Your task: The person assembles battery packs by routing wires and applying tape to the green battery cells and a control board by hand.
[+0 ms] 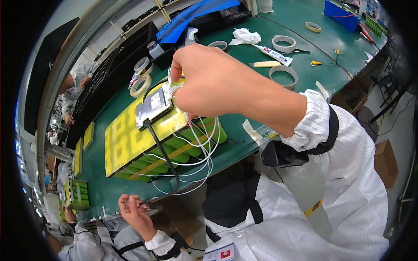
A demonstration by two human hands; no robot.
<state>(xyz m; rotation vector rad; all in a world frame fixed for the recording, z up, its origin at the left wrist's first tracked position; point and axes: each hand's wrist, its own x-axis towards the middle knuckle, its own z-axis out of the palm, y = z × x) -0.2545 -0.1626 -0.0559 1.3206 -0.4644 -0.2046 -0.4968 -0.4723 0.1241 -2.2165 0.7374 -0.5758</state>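
A battery pack (126, 130) of green cells under a yellow top sheet lies on the green table. On top of it sits a flat silver-black circuit module (152, 107). My right hand (209, 80) is closed at the module's far right end, around the white wires (208, 150) where they meet it; its fingertips are mostly hidden. These wires loop down over the pack's near side. From the module a black cable (162, 148) runs over the table edge toward my left hand (137, 215), whose curled fingers pinch its end below the edge.
Behind the pack are tape rolls (140, 85), a blue sheet (191, 17) and dark bins. To the right lie a glue tube (273, 55), a cutter (264, 64), crumpled tissue (244, 36) and more tape rolls (283, 44). Co-workers (78, 82) are at left, one near another pack (78, 193).
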